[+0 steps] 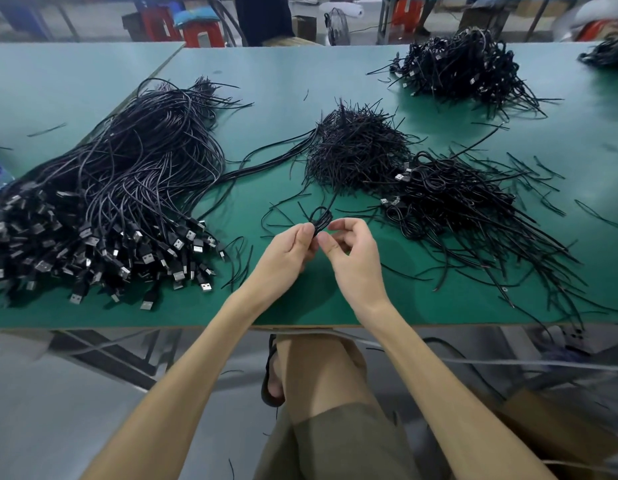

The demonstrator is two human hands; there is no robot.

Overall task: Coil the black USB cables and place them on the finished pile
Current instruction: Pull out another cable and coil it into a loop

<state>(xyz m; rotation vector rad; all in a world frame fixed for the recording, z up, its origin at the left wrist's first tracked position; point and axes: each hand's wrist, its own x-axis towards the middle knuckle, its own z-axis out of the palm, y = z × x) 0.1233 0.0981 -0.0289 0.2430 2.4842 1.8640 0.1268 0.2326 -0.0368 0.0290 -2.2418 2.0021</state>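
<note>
Item: coil (321, 220), pinched in my left hand (286, 251), right hand (356, 258) nipping its other side. I'd keep loops even, tail tucked, before the finished pile (456, 199).

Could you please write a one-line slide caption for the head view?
Left hand and right hand hold a looped black cable over a green table.

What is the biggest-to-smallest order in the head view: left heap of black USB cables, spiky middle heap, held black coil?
Left heap of loose black USB cables
Spiky middle heap of black strands
Small black cable coil, though nearest the camera
</note>
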